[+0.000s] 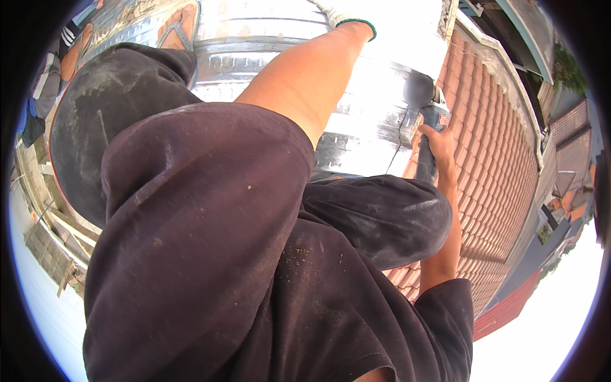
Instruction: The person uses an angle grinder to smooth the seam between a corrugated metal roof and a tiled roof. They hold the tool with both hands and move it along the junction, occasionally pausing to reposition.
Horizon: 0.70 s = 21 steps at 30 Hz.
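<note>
My right hand (439, 143), bare, is wrapped round the dark body of an angle grinder (426, 165) at the right side. The grinder's round dark disc (419, 89) looks smeared and stands at the edge of a shiny ribbed metal sheet (363, 95). A thin dark line, like a cord, runs over the sheet beside the tool. My left arm reaches far forward across the sheet. On my left hand (332, 9) is a pale glove with a green cuff; its fingers are partly cut off and washed out by glare, so their grip is hidden.
Red-brown roof tiles (487, 159) slope away along the right. A foot in a flip-flop (180, 28) rests on the sheet at the far left, with another foot (75, 54) beyond it. Wooden framing (63, 223) shows at the left edge. My dark-trousered knees are bent over the sheet.
</note>
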{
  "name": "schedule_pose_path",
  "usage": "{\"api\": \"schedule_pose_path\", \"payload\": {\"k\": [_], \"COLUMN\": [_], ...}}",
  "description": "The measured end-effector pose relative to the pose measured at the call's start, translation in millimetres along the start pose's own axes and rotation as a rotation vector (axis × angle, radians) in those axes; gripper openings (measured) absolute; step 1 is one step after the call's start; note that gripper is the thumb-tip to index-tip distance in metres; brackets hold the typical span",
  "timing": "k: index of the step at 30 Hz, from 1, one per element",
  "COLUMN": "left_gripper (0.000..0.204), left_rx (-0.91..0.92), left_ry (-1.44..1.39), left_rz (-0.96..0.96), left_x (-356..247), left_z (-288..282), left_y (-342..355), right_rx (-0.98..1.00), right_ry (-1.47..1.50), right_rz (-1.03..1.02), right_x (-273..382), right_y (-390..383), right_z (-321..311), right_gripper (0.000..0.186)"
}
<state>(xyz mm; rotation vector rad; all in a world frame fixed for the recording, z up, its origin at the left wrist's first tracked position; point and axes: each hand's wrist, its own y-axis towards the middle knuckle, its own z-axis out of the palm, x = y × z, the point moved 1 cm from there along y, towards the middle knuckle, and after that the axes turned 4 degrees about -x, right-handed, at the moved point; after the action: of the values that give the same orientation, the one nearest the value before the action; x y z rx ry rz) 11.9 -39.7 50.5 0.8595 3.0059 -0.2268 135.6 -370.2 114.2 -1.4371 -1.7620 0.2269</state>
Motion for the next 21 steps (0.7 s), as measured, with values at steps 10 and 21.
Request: {"api": "schedule_pose_path", "payload": {"k": [10,21], "left_gripper": [0.091,0.091], "left_rx": [0.006,-0.004], "left_ry": [0.014,0.017], "left_rz": [-0.012,-0.016], "left_x": [3.5,1.3], "left_z": [0.8,1.5], "left_y": [1.0,4.5], "right_rx": [-0.007,0.029], "right_ry": [-0.026,0.017], "right_rz": [0.005,0.016], "right_x": [3.9,-0.1], "right_y": [-4.1,3.3], "right_z": [-2.8,0.3], "right_gripper": [0.037,0.034]}}
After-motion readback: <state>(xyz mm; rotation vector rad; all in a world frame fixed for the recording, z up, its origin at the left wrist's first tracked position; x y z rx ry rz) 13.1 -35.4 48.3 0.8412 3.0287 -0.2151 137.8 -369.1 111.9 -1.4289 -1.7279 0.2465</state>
